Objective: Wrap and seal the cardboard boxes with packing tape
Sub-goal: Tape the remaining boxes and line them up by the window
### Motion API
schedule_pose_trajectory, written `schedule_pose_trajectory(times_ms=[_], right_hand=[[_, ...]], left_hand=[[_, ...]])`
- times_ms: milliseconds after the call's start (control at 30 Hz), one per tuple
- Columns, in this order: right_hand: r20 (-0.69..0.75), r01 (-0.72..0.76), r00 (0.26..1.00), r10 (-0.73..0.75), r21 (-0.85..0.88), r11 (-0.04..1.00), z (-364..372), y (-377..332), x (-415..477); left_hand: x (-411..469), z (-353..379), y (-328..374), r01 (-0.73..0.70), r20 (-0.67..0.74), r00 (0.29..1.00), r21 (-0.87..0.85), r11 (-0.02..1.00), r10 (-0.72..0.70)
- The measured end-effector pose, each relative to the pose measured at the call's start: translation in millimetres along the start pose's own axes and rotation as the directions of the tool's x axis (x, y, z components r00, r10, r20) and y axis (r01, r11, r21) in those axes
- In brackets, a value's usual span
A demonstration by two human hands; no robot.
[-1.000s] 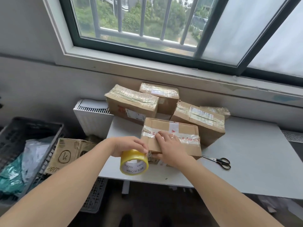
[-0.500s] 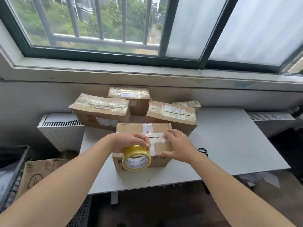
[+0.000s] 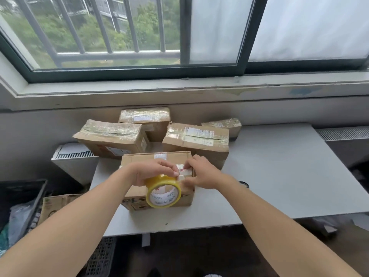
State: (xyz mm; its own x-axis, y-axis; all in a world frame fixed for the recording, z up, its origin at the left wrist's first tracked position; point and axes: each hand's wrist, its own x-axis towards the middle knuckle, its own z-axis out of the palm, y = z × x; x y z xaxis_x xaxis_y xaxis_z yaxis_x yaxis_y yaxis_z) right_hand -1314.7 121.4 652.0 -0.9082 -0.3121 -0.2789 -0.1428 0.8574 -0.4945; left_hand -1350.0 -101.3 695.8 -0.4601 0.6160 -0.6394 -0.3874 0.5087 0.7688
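The left hand (image 3: pixel 153 171) grips the yellow tape roll (image 3: pixel 163 194), which hangs just below its fingers against the near face of the cardboard box (image 3: pixel 139 159). The right hand (image 3: pixel 202 174), just beside it, clasps the box's top right edge on the counter (image 3: pixel 279 176).

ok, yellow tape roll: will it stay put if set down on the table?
Likely stiff: the tape roll keeps its ring shape gripped by the left hand. On its rim it would probably roll across the smooth table; flat on its side it should stay. Seems light, one hand carries it.
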Motion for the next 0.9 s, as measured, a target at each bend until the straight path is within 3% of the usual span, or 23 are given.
schedule_pose_trajectory(times_ms=[67, 167, 267, 533, 667, 900], right_hand=[[-0.049, 0.045, 0.998, -0.04, 0.11, 0.993, -9, 13, 0], [-0.171, -0.058, 0.979, 0.108, 0.274, 0.96, -10, 24, 0], [-0.034, -0.192, 0.976, 0.213, 0.316, 0.929, 2, 29, -1], [0.023, -0.146, 0.989, 0.144, 0.227, 0.963, 20, 29, -1], [0.048, -0.228, 0.972, 0.232, 0.46, 0.858, 13, 36, 5], [-0.001, -0.263, 0.964, 0.268, 0.18, 0.948, 27, 18, 6]], left_hand=[[0, 2, 0, 0.012, -0.037, 0.999, 0.011, 1.0, -0.011], [-2, 10, 0, 0.031, -0.096, 0.995, -0.003, 1.0, -0.031], [-1, 21, -1, 0.038, -0.13, 0.991, -0.04, 0.998, -0.043], [1, 42, -6, 0.028, -0.22, 0.975, -0.065, 0.997, -0.042], [0, 45, -7, 0.023, -0.262, 0.964, -0.053, 0.998, -0.036], [2, 54, -18, 0.044, -0.276, 0.959, -0.099, 0.994, -0.07]])
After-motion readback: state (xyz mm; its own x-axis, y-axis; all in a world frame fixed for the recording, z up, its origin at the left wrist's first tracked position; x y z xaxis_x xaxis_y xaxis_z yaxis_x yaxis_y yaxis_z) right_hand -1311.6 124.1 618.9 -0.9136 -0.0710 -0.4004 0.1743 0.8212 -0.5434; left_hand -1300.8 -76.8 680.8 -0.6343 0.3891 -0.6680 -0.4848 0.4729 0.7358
